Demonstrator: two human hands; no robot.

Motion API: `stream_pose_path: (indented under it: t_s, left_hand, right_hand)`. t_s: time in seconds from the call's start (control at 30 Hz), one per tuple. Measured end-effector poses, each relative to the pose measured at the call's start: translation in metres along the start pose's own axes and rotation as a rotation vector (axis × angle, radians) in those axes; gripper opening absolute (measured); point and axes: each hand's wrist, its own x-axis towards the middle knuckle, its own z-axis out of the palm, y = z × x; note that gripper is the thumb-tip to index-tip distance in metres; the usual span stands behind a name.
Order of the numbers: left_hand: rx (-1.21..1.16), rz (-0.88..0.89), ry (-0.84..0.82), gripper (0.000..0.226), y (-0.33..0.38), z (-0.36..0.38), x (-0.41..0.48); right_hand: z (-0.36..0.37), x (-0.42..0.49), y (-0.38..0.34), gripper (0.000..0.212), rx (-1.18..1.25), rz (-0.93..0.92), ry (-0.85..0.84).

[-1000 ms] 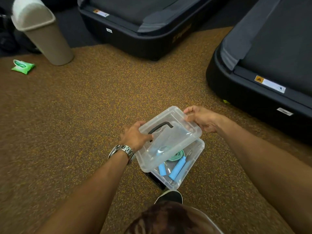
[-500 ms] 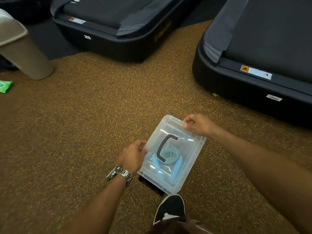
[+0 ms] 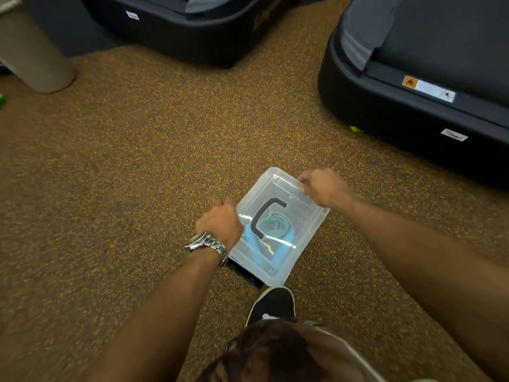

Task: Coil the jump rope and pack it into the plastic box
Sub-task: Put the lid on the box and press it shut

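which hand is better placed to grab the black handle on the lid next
Probably the left. The left hand grips the lid at the edge right beside the black handle, while the right hand holds the far corner, farther from it.

Counted on the floor:
- Plastic box (image 3: 308,238): one, clear, with one lid (image 3: 298,208) and one black carry handle (image 3: 263,216).
- Jump rope (image 3: 276,224): one, which showed through the lid and had two blue grips (image 3: 281,255).
- Hands: two were in view, the left hand (image 3: 220,224) and the right hand (image 3: 322,188).
- Wristwatch (image 3: 206,242): one.
- Shoe (image 3: 272,304): one.
- Treadmills: two, the far treadmill (image 3: 192,37) and the right treadmill (image 3: 413,114).
- Stickers (image 3: 428,89): the treadmills bore three.
- Bin (image 3: 35,62): one.
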Motion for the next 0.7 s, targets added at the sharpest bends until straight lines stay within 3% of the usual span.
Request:
stream_pose_path:
  t_s: [0.7]
  left_hand:
    - [-0.06,0.048,-0.099,0.029,-0.024,0.005,0.021]
  right_hand:
    - [0.006,0.015,0.0,0.031,0.044,0.05,-0.056]
